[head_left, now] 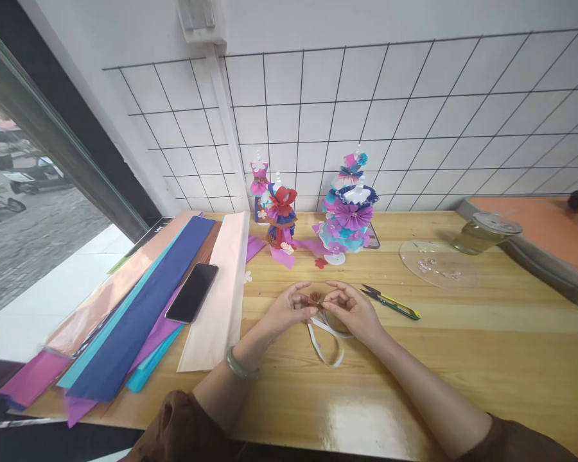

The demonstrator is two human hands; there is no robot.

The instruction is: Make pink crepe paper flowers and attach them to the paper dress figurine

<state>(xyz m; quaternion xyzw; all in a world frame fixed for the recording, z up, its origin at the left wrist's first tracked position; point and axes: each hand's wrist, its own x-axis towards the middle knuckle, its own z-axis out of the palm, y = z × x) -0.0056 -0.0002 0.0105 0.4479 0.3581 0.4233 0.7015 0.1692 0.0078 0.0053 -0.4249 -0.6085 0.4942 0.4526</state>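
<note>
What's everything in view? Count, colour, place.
Pleated piece: 1, brown, between the fingers
Ribbon: 1, white, looped below the hands
Snips: 1, yellow-green, right of the hands
Paper ornaments: at least 3, multicoloured, back of table
Flower cutouts: several, red, white and purple, on and near ornaments
Paper sheets: several, mixed colours, left
Phone: 1, black, on the paper
Clear dish: 1, small bits inside, right
Lidded cup: 1, clear, pale yellow liquid, right
Table: 1, wood-coloured
Wire grid: black, on wall
Window: 1, left
Bangle: 1, pale green, left wrist
Left hand: 1, on pleated piece
Right hand: 1, on pleated piece
</note>
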